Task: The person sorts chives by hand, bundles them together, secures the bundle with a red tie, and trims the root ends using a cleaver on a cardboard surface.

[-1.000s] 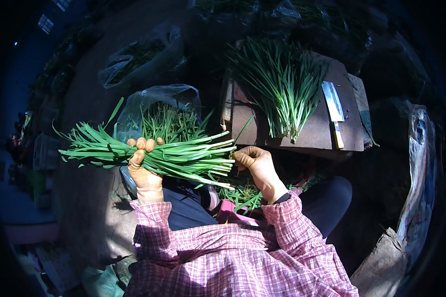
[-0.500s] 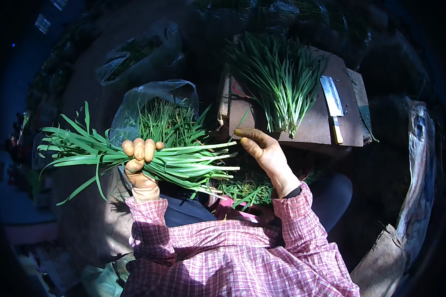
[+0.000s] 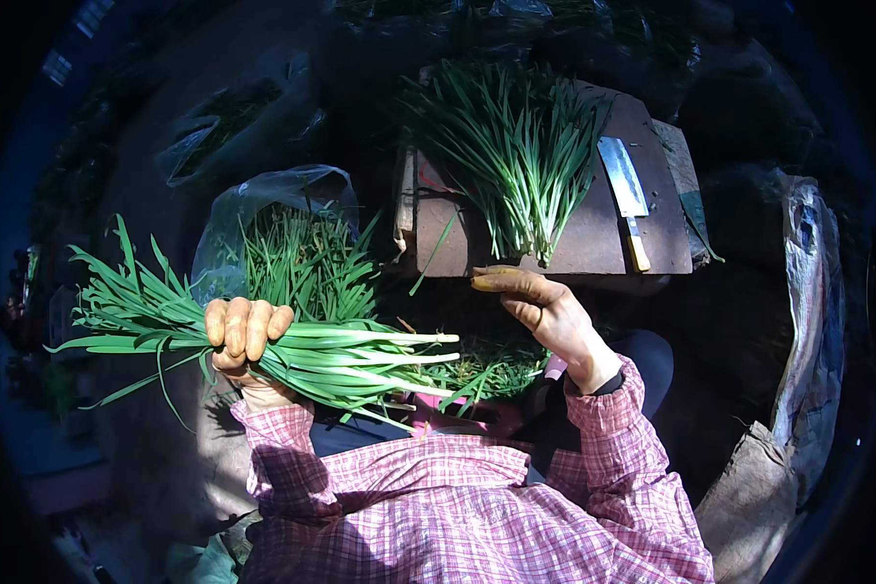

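My left hand (image 3: 247, 336) is closed around a bunch of garlic chives (image 3: 360, 352), holding it sideways with the leaves to the left and the pale stem ends to the right. Beyond those ends, apart from the bunch, my right hand (image 3: 545, 311) is held up with its fingers stretched leftward and the thumb a little apart. No item shows between its fingers. A single loose leaf (image 3: 433, 255) is seen left of the right fingertips, against the board's near edge; whether it is falling or resting I cannot tell.
A larger pile of chives (image 3: 526, 165) lies on a brown board (image 3: 594, 248), beside a cleaver (image 3: 625, 190) with a wooden handle. At the left stands a clear plastic bag (image 3: 226, 229) with more greens. Loose trimmings (image 3: 501, 370) lie below my hands. Crumpled sheeting (image 3: 798, 321) is at the right.
My right hand has drawn away from the stem ends to the right, and its fingers have loosened. The loose leaf now sits apart from the fingertips. The whole view has shifted a little.
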Available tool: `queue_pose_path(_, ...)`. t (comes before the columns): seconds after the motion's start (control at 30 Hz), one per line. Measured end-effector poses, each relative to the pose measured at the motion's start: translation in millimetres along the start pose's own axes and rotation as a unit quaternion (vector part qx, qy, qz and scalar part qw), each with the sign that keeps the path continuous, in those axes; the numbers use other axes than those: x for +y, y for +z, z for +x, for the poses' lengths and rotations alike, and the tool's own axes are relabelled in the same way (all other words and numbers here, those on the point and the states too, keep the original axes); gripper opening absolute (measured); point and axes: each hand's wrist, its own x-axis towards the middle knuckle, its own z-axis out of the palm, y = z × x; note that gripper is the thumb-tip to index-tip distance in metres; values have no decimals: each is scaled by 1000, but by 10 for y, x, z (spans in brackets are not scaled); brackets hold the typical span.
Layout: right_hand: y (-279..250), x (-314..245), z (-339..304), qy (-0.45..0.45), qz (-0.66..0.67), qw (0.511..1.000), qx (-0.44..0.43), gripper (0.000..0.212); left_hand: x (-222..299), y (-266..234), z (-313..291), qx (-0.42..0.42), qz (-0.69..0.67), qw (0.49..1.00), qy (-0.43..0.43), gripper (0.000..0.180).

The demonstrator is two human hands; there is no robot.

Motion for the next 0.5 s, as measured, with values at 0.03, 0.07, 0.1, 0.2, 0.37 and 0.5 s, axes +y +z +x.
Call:
queue_pose_path(0.03,80,-57,56,-43,35,998,-38,47,-98,-40,27,-47,-29,998,6,30)
queue_pose_path(0.07,164,-73,112,-59,74,990,-102,55,-121,-47,64,-65,-22,998,-8,29)
queue_pose_path(0.1,267,-83,158,-75,117,976,-167,65,-128,-40,91,-81,-11,996,-24,27)
queue_pose_path(0.2,544,-78,163,62,193,943,-263,52,-181,-64,40,-44,-54,997,-15,28)
queue_pose_path(0.37,616,-197,-1,67,-34,993,-91,29,-196,-166,-106,76,-65,995,-17,28)
queue_pose_path(0.5,344,9,-295,237,144,960,47,33,-26,-200,-151,113,-54,991,40,27)
